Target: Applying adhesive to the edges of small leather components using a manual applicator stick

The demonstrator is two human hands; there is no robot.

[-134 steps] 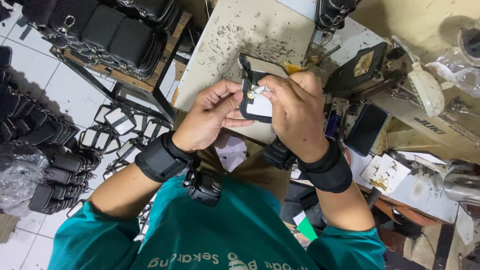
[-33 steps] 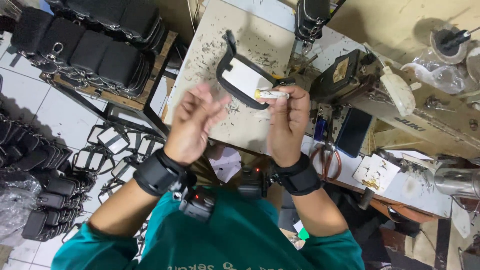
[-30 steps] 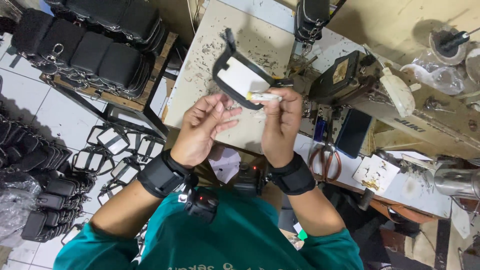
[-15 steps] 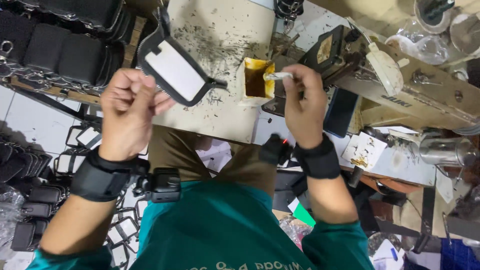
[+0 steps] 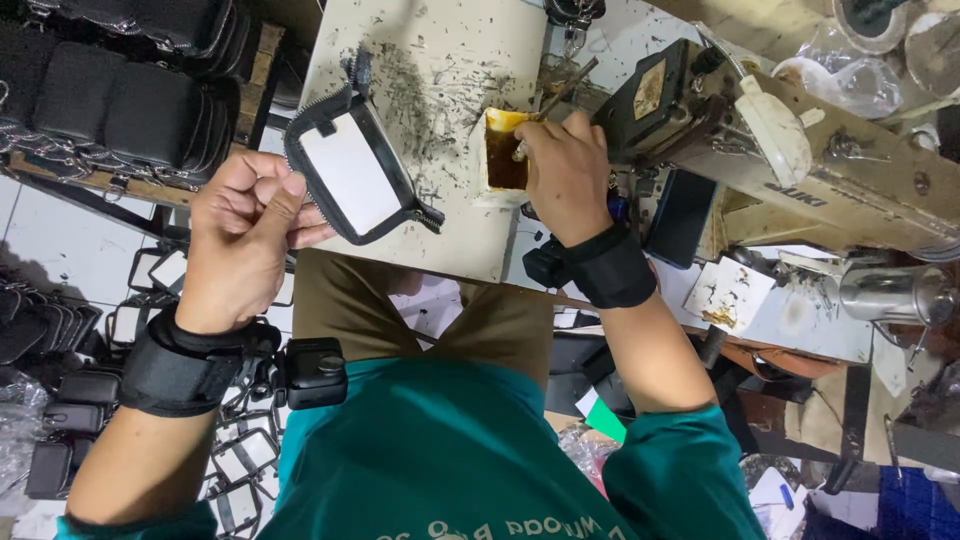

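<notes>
Glue is the matter in hand; the right hand is closed on a small brush whose tip is down in the small open glue box, amber inside, which stands on the speckled pale table just in front of the sewing machine. Off to the other side, the left hand has its fingers curled and pinched on one edge of the pouch panel — a flat piece with a black zip border and a white middle — holding it tilted above the table's near edge, well apart from the glue. To do this step well, I would judge: load only the tip, wipe the surplus on the box's rim so nothing drips across the table; keep the panel steady and face-up in the pinch, fingers off the strip to be coated — a smear on the white middle would show. Black pouches sit stacked on a rack to the left.
</notes>
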